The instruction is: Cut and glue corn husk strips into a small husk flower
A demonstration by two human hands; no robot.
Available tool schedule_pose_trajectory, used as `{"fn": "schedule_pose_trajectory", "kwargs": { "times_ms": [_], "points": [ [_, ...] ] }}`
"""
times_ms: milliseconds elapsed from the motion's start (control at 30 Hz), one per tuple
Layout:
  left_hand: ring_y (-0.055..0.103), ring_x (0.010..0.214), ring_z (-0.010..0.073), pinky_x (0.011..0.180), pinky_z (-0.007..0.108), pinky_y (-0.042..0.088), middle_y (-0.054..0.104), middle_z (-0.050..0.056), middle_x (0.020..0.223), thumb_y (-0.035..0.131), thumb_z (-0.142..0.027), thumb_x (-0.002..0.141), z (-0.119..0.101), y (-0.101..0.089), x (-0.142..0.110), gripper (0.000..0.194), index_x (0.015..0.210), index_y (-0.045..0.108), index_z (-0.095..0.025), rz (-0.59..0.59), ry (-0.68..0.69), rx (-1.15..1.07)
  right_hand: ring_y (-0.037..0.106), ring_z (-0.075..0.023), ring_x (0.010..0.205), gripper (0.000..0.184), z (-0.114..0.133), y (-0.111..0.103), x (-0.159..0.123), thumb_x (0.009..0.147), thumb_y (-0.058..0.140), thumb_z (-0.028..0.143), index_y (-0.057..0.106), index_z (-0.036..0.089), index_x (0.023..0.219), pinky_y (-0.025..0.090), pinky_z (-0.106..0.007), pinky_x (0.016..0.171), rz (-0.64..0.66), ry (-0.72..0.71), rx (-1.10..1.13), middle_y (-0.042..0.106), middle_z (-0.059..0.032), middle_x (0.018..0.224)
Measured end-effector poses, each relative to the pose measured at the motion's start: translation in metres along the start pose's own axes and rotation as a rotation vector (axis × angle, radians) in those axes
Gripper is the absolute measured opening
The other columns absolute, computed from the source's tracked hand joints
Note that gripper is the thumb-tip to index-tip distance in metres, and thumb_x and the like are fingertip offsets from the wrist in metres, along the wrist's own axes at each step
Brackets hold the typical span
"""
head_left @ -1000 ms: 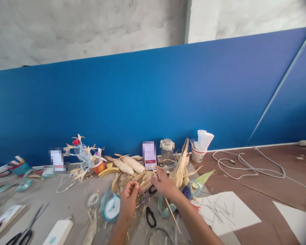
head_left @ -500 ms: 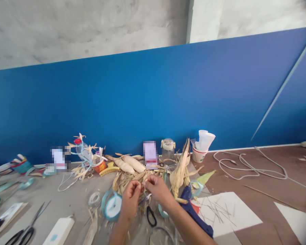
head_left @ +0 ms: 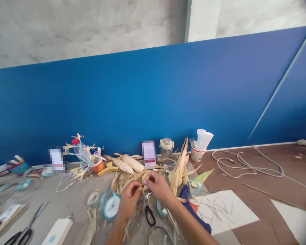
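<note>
My left hand (head_left: 131, 199) and my right hand (head_left: 158, 187) are close together over the middle of the table, thumbs and fingers pinched. Whatever lies between the fingertips is too small to make out. Behind and below them spreads a pile of dry corn husk pieces (head_left: 122, 182). A spool of light blue ribbon (head_left: 111, 207) lies beside my left wrist. Between my forearms is a black scissor handle (head_left: 150, 216), its blades hidden. A dark blue tool, apparently a glue gun (head_left: 197, 215), rests right of my right forearm. Tall dry husks (head_left: 178, 172) stand beyond it.
Black-handled scissors (head_left: 25, 231), a white power bank-like box (head_left: 58, 232) and a tape roll (head_left: 93, 198) lie left. Whole husked cobs (head_left: 132, 164), a lidded jar (head_left: 166, 148) and a paper cup (head_left: 198, 154) line the blue partition (head_left: 148, 95). Thin wires (head_left: 218, 209) lie on white paper (head_left: 234, 217); a cable (head_left: 255, 168) coils behind.
My fingertips have drawn slightly apart, the right hand rising a little. A thin pale strip now shows beneath my right forearm. The view has shifted slightly.
</note>
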State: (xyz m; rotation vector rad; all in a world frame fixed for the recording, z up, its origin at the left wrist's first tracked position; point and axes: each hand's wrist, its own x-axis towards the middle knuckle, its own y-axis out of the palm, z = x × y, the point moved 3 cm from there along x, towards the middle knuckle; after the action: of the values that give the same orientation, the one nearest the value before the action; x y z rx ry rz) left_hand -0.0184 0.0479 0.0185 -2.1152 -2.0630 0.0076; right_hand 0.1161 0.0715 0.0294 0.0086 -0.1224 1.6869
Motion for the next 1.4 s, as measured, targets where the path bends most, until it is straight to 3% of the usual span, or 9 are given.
{"fn": "schedule_pose_trajectory", "kwargs": {
  "times_ms": [333,833,1400],
  "points": [
    [0.04,0.055,0.0124,0.052,0.025,0.031,0.047,-0.003,0.058,0.061,-0.038,0.071,0.001,0.004,-0.001,0.022,0.066,0.056,-0.017,0.084,-0.064,0.111,0.046,-0.0114,0.055,0.01,0.01,-0.003,-0.004,0.067,0.048,0.009,0.051,0.018,0.066,0.034,-0.021,0.053,0.032,-0.015,-0.103,0.05,0.0043,0.058],
    [0.034,0.048,0.0101,0.047,0.023,0.025,0.042,-0.005,0.051,0.061,-0.045,0.068,-0.001,0.005,-0.001,0.03,0.066,0.056,-0.016,0.145,-0.139,0.072,0.046,-0.0102,0.056,0.012,0.016,-0.009,-0.006,0.066,0.049,0.006,0.052,0.017,0.066,0.033,-0.02,0.053,0.123,-0.037,-0.203,0.049,0.0051,0.058],
    [0.04,0.047,0.011,0.048,0.024,0.03,0.048,-0.003,0.052,0.064,-0.041,0.067,-0.006,0.009,-0.003,0.027,0.064,0.059,-0.015,0.242,-0.16,0.071,0.046,-0.01,0.054,0.015,0.021,-0.014,-0.011,0.062,0.046,0.005,0.054,0.018,0.064,0.029,-0.019,0.05,0.211,-0.065,-0.363,0.053,0.0045,0.057]
  ]
}}
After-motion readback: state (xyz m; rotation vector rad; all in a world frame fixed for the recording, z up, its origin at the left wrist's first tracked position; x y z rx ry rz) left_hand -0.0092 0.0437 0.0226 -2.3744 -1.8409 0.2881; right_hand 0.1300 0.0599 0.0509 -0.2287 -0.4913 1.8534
